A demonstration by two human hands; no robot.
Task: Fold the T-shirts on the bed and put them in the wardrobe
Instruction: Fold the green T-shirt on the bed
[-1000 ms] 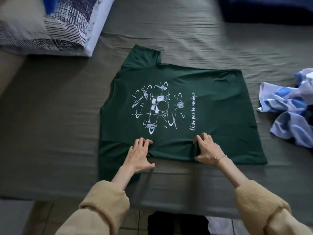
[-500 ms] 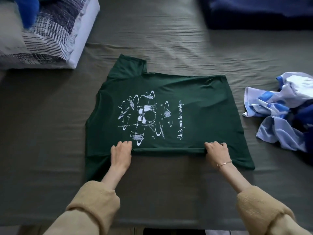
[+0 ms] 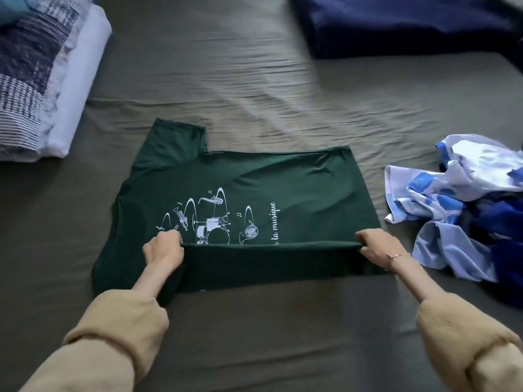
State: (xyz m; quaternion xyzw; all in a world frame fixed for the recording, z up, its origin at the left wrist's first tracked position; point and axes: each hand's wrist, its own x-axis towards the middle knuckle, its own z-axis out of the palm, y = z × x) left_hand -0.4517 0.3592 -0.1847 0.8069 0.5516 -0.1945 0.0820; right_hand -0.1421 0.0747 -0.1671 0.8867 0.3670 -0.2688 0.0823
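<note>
Head view: a wrinkled olive-grey bed sheet [image 3: 254, 80] is spread wide. On it the green T-shirt [image 3: 297, 188] is laid, its near edge gripped and lifted by the left hand [image 3: 164, 250] and right hand [image 3: 379, 247]. A blue-white garment [image 3: 458, 199] is heaped to its right, a striped pillow [image 3: 36, 75] lies far left.

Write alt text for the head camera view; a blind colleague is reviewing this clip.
Two hands, left hand and right hand, pinch the near edge of a dark green T-shirt with a white musical-instrument print, folding it over on a grey-green bed sheet. A crumpled blue-and-white garment lies to the right, a striped pillow far left.
</note>
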